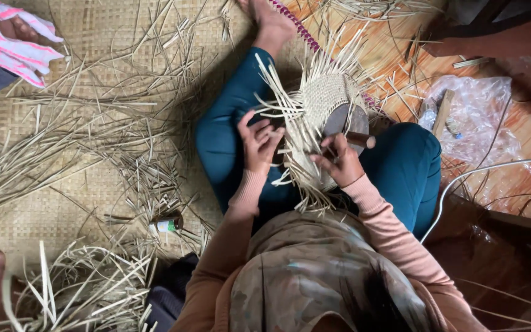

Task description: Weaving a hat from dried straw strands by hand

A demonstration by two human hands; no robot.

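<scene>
A half-woven straw basket (330,95) rests in my lap over a dark round form (339,120) with a wooden handle (362,140). Loose pale strips (278,107) fan out from its edge. My left hand (259,138) sits at the basket's left side, fingers pinched on strips. My right hand (339,161) is at the lower edge just below the handle, fingers closed on a strip. My legs in teal trousers (228,129) lie on both sides of the basket.
Cut straw strips (93,141) cover the woven mat (44,203). A small green-labelled bottle (167,224) lies on the mat. A clear plastic bag (474,117) and a white cable (462,178) lie right. Another person's hand with pink-white cloth (10,40) is at top left.
</scene>
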